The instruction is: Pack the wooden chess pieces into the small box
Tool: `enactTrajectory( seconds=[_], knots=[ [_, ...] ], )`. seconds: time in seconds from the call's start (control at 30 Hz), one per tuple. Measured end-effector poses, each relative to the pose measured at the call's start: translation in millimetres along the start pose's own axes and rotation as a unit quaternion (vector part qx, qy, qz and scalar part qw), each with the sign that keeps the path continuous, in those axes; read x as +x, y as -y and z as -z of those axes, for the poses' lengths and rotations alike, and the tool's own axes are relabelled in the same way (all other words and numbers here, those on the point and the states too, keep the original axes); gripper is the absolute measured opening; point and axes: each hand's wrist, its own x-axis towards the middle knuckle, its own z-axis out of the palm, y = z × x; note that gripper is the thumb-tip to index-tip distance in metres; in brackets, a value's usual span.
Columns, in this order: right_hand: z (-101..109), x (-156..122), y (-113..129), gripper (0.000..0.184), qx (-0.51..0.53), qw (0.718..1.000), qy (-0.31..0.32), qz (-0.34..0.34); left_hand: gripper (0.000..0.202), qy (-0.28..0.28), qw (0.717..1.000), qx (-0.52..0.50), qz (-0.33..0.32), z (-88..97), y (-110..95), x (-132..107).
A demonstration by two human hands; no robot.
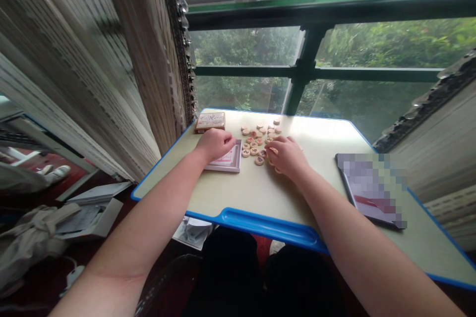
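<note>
Round wooden xiangqi pieces [256, 141] with dark and red characters lie in a loose cluster on the pale desktop [260, 188]. My right hand [288, 156] is over the cluster's right side, its fingers curled around at least one piece. My left hand [214, 144] rests with curled fingers on a flat pink-and-white box [230, 162], hiding most of it. A wooden box [210, 121] with a patterned lid sits just beyond my left hand, near the desk's far left corner.
The desk has a blue edge and a front groove [266, 225]. A tablet or folder [372, 190], blurred out, lies at the right. Window glass and green frames stand beyond the far edge, a beaded curtain at the left, papers and a bag on the floor.
</note>
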Motion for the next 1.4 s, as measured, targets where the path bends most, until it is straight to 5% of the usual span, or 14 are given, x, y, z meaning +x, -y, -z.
enactTrajectory(
  seconds=[0.63,1.07,1.4],
  knots=[
    [5.4,-1.7,3.8,0.028,-0.011,0.999,0.031,-0.02,0.036,-0.002,1.0,0.018,-0.011,-1.7,-0.5,0.6],
    [25.2,2.5,-11.1,0.027,0.01,0.973,0.072,-0.218,0.038,-0.024,0.999,-0.019,-0.029,-0.8,-3.2,-1.5],
    [21.9,2.3,-8.6,0.029,0.013,0.98,0.102,-0.17,0.039,-0.03,0.998,-0.017,-0.045,-4.0,-11.2,-2.9]
  ],
)
